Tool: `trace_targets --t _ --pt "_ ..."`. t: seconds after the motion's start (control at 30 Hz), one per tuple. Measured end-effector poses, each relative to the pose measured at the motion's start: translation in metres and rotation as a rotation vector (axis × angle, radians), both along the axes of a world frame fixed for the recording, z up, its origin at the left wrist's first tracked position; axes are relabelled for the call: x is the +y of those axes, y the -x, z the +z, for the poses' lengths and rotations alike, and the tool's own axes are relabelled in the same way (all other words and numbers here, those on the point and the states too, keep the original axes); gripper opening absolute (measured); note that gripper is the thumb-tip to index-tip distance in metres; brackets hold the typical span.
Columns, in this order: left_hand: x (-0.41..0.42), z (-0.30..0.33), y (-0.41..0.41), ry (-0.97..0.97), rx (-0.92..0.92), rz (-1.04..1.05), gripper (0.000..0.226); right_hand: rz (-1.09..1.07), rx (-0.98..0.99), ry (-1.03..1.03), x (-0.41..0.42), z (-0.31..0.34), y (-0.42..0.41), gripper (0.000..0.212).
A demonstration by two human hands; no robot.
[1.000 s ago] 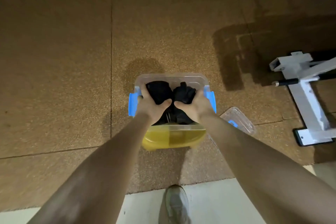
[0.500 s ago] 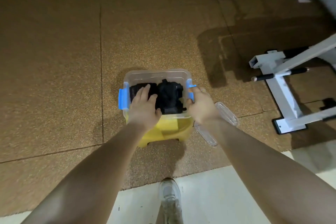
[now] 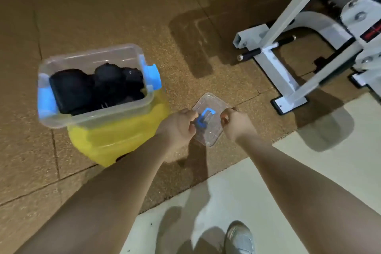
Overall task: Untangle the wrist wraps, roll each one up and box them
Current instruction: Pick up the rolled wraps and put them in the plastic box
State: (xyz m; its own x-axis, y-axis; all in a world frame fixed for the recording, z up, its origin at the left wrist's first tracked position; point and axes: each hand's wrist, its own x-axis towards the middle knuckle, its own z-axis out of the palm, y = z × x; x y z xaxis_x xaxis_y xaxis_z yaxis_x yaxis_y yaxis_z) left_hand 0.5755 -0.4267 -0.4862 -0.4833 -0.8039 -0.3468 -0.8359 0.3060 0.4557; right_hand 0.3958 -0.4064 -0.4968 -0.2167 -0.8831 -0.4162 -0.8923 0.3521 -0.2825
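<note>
Both hands grip the clear lid [image 3: 210, 118]: left hand [image 3: 178, 128] pinching by its blue handle [image 3: 204, 118], right hand [image 3: 236, 122] curled on its right edge, arms stretched down over brown speckled gym flooring [image 3: 103, 6] beside a white bench frame [image 3: 288, 64]. Half a second ago they were at the box [image 3: 92, 115], which sits on a yellow stool [image 3: 115, 140] to the left, black wrist wraps [image 3: 92, 86] inside.

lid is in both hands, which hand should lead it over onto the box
Left, probably. The left hand grips the lid on the edge nearest the box, which sits to that side with the wrist wraps inside. The right hand holds the far edge and would follow.
</note>
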Motion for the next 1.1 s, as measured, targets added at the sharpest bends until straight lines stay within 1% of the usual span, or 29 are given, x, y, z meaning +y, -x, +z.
trace_targets --t 0.1,0.2,0.3,0.33,0.4,0.5,0.57,0.67,0.73,0.8,0.87,0.9,1.0,1.07,1.1 --pt "-0.009 -0.08 0.027 0.023 0.031 0.052 0.031 0.014 0.001 -0.022 0.006 -0.097 0.024 0.026" --pt "-0.026 -0.153 0.043 0.061 0.113 0.1 0.029 0.048 -0.026 -0.071 0.006 -0.192 0.033 0.023" --pt "-0.045 -0.208 0.046 0.057 0.189 0.177 0.027 0.173 -0.003 -0.133 0.005 -0.273 0.028 0.03" --pt "-0.049 -0.221 0.045 0.065 0.215 0.199 0.028 0.221 0.031 -0.124 0.005 -0.293 0.023 0.036" --pt "-0.056 -0.243 0.044 0.104 0.244 0.208 0.029 0.303 0.15 -0.04 0.005 -0.317 0.015 0.041" --pt "-0.058 -0.254 0.047 0.141 0.233 0.186 0.031 0.35 0.294 0.042 0.006 -0.324 0.006 0.038" --pt "-0.054 -0.248 0.044 0.137 0.24 0.183 0.031 0.329 0.337 0.095 0.005 -0.309 0.005 0.038" --pt "-0.049 -0.222 0.036 0.113 0.223 0.182 0.03 0.23 0.354 0.232 -0.008 -0.264 0.009 0.034" --pt "-0.047 -0.197 0.033 0.118 0.236 0.187 0.032 0.179 0.321 0.291 -0.018 -0.222 0.013 0.031" --pt "-0.044 -0.165 0.032 0.141 0.265 0.16 0.036 0.103 0.258 0.368 -0.026 -0.179 0.015 0.021" --pt "-0.041 -0.124 0.032 0.165 0.29 0.122 0.041 0.047 0.162 0.508 -0.027 -0.133 0.014 0.008" --pt "-0.041 -0.1 0.03 0.186 0.308 0.102 0.043 0.024 0.104 0.586 -0.028 -0.106 0.011 0.006" --pt "-0.039 -0.026 0.015 0.283 0.361 0.075 0.044 -0.023 -0.088 0.801 -0.032 -0.019 -0.002 0.013" --pt "-0.037 0.017 -0.003 0.354 0.392 0.078 0.043 -0.133 -0.273 0.873 -0.034 0.035 -0.017 0.008" --pt "-0.037 0.035 -0.014 0.388 0.404 0.096 0.042 -0.208 -0.398 0.892 -0.038 0.058 -0.027 0.006"
